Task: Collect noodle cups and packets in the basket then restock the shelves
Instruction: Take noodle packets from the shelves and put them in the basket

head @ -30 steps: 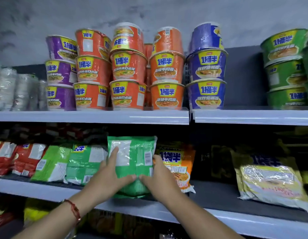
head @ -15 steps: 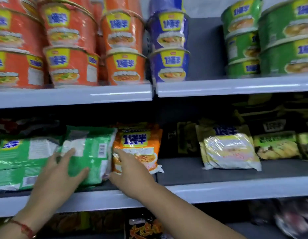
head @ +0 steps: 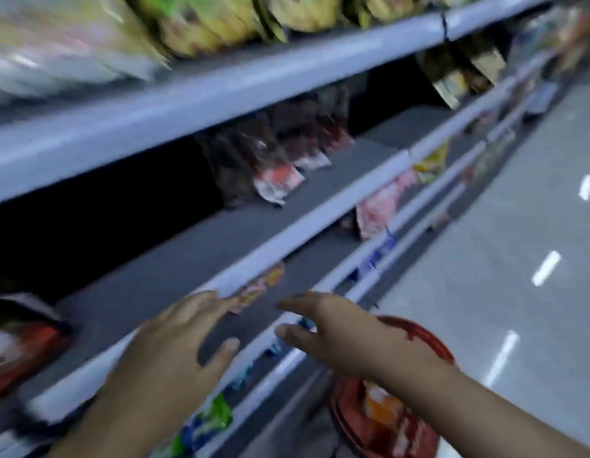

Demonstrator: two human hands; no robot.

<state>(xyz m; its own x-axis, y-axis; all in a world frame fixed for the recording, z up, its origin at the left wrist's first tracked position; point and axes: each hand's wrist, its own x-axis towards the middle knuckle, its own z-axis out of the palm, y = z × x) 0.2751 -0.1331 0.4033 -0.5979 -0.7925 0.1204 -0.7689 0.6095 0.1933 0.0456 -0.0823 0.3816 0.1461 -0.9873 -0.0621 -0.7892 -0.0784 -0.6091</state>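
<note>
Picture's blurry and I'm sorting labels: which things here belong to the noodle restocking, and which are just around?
Job:
red basket holding packets
orange packet inside it
shelf
left hand, right hand, both empty

Around:
floor
dark packets on shelf
yellow packets above

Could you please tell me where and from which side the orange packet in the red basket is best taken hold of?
Probably by its upper edge, from above. The orange packet lies inside the red basket, whose rim walls off the sides, so only the top looks open. The right hand hangs above it, fingers spread; blur hides the packet's exact pose.
</note>
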